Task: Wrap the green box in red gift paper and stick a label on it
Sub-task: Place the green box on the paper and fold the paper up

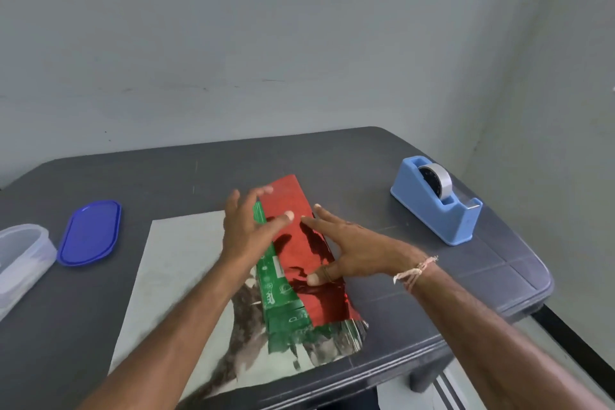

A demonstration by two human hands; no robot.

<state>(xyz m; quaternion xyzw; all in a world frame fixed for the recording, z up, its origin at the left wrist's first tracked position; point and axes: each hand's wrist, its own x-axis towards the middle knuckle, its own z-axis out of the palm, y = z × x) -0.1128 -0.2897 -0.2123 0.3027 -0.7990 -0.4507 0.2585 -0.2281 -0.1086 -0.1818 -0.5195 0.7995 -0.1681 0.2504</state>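
- We see the right hand (352, 250) open: the fingers lie straight and spread on the red paper (289, 198), and the thumb presses the paper down onto the top of the box (278, 286).
- We see the left hand (244, 231) open as well, with fingers spread and only slightly bent, holding nothing. It is over the left edge of the box, its thumb tip above the red flap. We cannot tell whether it touches the paper.
- The box lies lengthwise near the middle of the table (366, 156), on the sheet. The red flap covers its top from the right, while its green left side shows bare.
- The rest of the sheet lies flat to the left of the box, silver side up.
- Count: one box, one sheet of paper, two hands.
- Count: one blue tape dispenser (436, 201), at the right of the table, well apart from the box.
- Count: one blue lid (89, 238) and one clear tub (23, 260), side by side at the left edge.
- A thread band (416, 271) circles the right wrist.
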